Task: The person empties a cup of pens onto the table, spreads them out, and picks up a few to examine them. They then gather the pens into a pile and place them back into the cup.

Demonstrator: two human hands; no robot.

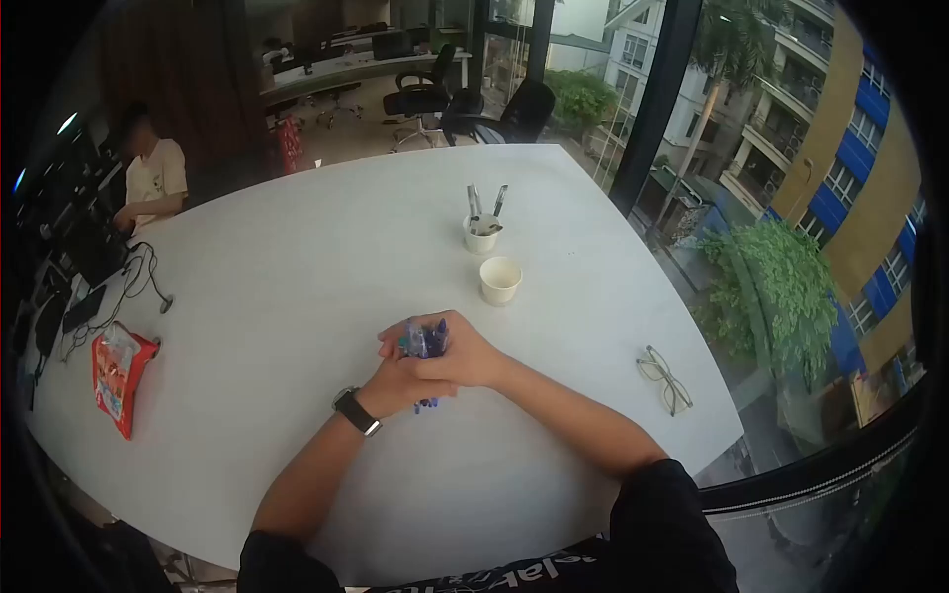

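Observation:
My left hand (397, 387), with a dark watch on its wrist, and my right hand (468, 354) are closed together around a bundle of pens (427, 339). Clear, blue and purple ends stick out above the fingers, and a few blue tips show below. The middle of the bundle is hidden by my hands. Just beyond them stands a white paper cup (500, 282) with nothing visible inside. Behind it, a second paper cup (481, 239) holds several dark and silver pens (498, 203).
Glasses (664, 380) lie near the table's right edge. A red snack bag (121, 376) and tangled cables (138, 272) are on the left of the white table (297, 247). A person (155, 178) sits at the far left. Office chairs (425, 94) stand beyond the table.

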